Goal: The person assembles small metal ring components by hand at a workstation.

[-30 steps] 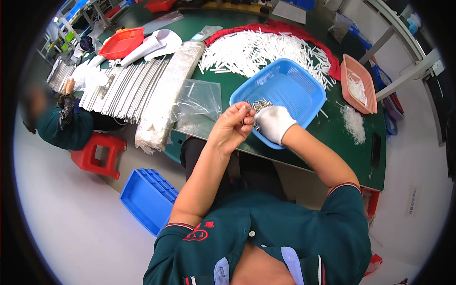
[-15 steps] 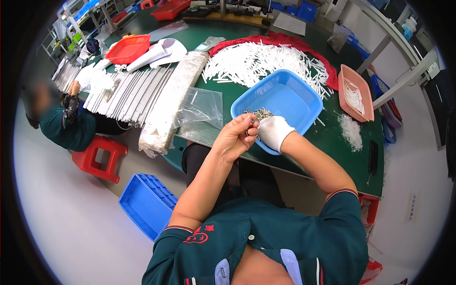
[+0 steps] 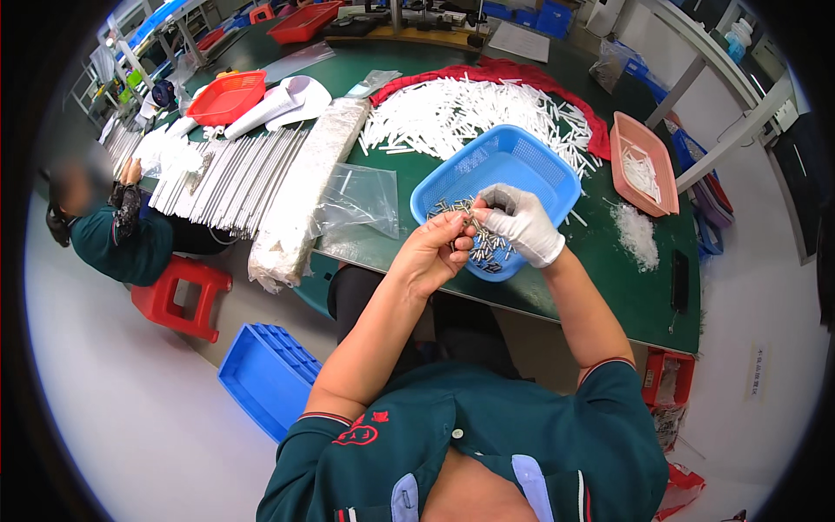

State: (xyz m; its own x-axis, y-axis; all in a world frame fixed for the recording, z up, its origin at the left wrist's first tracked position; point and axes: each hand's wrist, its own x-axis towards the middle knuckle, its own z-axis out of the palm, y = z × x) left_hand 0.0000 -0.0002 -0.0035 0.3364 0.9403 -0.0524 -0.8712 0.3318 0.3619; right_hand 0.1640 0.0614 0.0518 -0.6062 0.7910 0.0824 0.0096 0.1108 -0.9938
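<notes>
Two hands meet fingertip to fingertip over the near part of a blue basket [image 3: 522, 163]; the left hand [image 3: 435, 250] is bare, its fingers curled, thumb and forefinger pinching a small metal piece [image 3: 470, 218] that is partly hidden; the right hand [image 3: 524, 226] wears a white glove, thumb and forefinger drawn in beside that piece, though I cannot tell whether they grasp it. Many short metal pins [image 3: 494, 254] lie loose inside the basket, toward its near end; the basket stands at the near edge of the green worktop [image 3: 639, 309]. Beyond it, white sticks [image 3: 465, 109] are heaped beside a red cloth [image 3: 598, 139]; toward the right edge stand a pink basket [image 3: 633, 130] and, nearer, a spill of white scraps [image 3: 635, 239]; a clear bag [image 3: 358, 204] lies at the near edge, just beside a long wrapped bundle [image 3: 315, 183]; farther left, thin rods [image 3: 237, 178] lie side by side.
</notes>
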